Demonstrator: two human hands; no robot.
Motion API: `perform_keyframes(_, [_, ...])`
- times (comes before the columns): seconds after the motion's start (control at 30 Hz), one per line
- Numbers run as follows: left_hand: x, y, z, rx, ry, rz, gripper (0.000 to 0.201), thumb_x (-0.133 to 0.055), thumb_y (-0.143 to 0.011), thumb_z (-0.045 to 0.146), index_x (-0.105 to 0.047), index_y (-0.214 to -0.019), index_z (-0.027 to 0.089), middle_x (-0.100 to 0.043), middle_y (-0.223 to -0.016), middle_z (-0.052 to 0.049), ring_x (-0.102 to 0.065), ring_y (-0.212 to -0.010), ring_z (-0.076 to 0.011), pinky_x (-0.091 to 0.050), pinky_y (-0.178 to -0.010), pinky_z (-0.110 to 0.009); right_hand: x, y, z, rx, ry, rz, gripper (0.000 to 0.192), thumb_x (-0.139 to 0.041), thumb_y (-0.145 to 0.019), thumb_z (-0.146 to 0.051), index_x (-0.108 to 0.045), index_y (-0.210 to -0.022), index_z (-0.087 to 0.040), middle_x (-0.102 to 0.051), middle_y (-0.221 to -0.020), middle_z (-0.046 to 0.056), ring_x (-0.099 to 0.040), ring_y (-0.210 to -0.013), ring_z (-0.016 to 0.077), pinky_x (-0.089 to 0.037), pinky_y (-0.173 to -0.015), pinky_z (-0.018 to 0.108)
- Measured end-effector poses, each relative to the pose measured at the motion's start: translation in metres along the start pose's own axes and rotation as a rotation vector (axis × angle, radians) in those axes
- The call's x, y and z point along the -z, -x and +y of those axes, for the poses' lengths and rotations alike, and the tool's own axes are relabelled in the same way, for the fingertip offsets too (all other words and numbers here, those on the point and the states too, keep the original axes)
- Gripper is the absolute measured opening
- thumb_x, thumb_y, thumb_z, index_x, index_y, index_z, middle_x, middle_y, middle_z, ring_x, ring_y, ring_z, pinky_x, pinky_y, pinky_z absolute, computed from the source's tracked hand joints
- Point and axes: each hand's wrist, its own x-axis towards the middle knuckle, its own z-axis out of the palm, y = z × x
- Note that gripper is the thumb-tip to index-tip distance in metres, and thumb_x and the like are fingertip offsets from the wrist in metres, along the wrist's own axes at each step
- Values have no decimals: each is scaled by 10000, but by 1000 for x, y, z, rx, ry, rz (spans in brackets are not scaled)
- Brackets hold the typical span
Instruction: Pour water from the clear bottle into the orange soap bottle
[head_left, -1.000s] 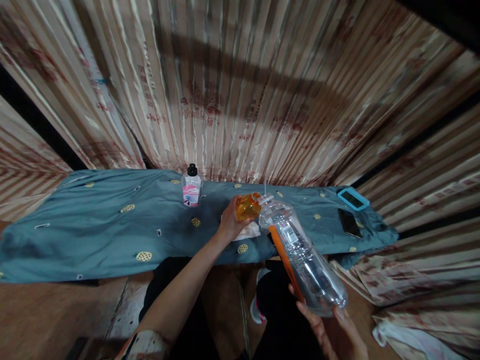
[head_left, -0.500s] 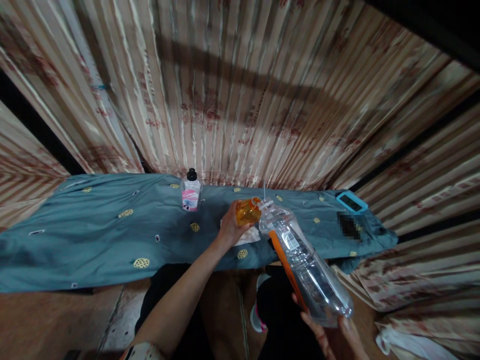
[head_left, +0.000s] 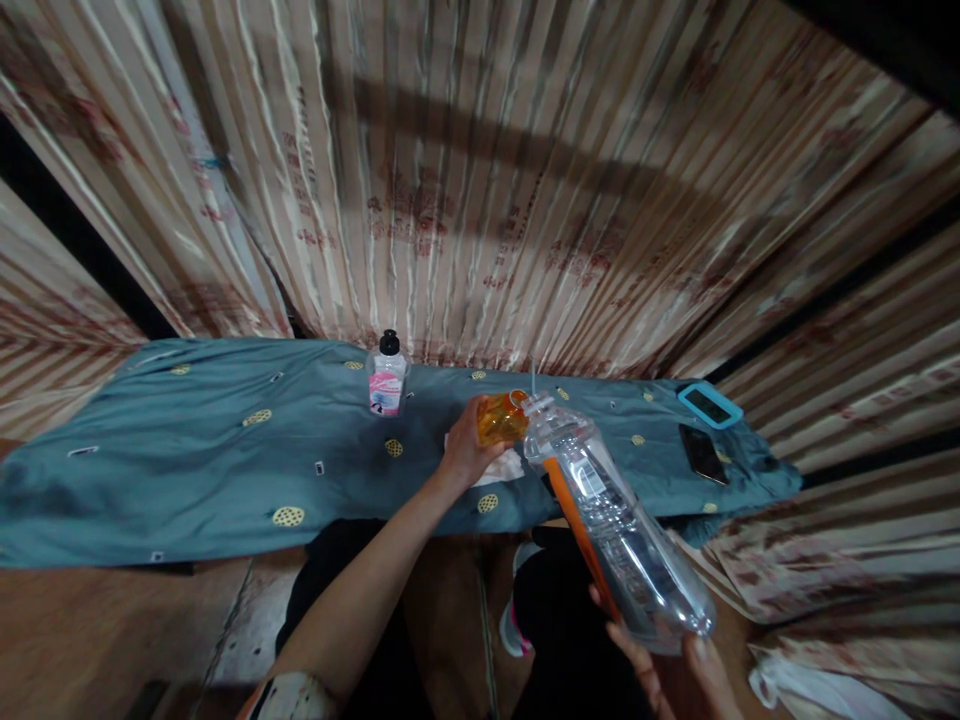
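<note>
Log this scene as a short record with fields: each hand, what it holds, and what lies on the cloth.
left hand: grips small orange container
right hand: supports base of large clear bottle, tilted, mouth at the orange container
surface: teal cloth
behind: small bottle with black cap, upright
right end: blue-framed device, dark phone
backdrop: striped curtain

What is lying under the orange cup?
A white cloth shows beneath the orange cup and left hand, on the blue sheet. The hand covers its left part.
</note>
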Motion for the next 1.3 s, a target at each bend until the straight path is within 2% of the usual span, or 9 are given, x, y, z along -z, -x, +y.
perform_keyframes(0.27, [-1,0,-4,-4,28,-8,718,-829,-636,208,-460,-1252,209,-667,-1261,-121,-682,-1135,-294,-536,-1010,-487,1,0,0,9,22,-5,376,-894,-650,-486,-798,-940,-268,-827,-970,95,-793,-864,276,-667,-713,289])
perform_keyframes(0.37, [-1,-1,-4,-23,19,-7,709,-829,-640,222,-468,-1249,216,-675,-1243,-111,-685,-1127,-293,-540,-1003,-484,1,1,-1,17,25,6,389,-903,-633,-485,-797,-943,-276,-830,-918,78,-793,-855,284,-671,-706,307])
perform_keyframes(0.5, [-1,-1,-4,-43,-5,5,690,-824,-640,222,-477,-1237,213,-681,-1219,-102,-691,-1112,-293,-548,-989,-472,1,1,-1,-6,34,10,381,-908,-627,-487,-799,-916,-263,-827,-892,114,-794,-831,268,-661,-704,290])
perform_keyframes(0.7, [1,-1,-1,-24,-14,-12,696,-827,-633,211,-472,-1232,203,-681,-1216,-111,-688,-1122,-296,-547,-994,-470,10,-3,3,16,18,0,531,-888,-662,-474,-725,-1134,-293,-812,-1075,64,-786,-901,302,-669,-716,293])
perform_keyframes(0.87, [-1,-1,-3,-27,-25,-9,704,-817,-637,222,-467,-1247,207,-683,-1226,-109,-681,-1150,-297,-544,-1005,-466,15,-5,3,23,29,-10,556,-863,-699,-465,-682,-1192,-281,-808,-1086,72,-786,-891,322,-676,-701,314])
perform_keyframes(1.13, [1,0,-2,-42,-48,-34,694,-805,-650,243,-454,-1249,214,-694,-1218,-97,-694,-1119,-288,-562,-968,-430,14,-2,0,4,25,9,506,-886,-664,-475,-742,-1114,-294,-818,-1048,62,-789,-882,299,-673,-695,296])
perform_keyframes(1.3, [4,1,1,-38,-46,-48,687,-785,-649,221,-451,-1249,196,-683,-1233,-110,-684,-1135,-293,-555,-982,-437,19,-5,-1,-45,46,-94,383,-888,-676,-445,-790,-1007,-279,-821,-1003,114,-794,-833,281,-673,-729,338])
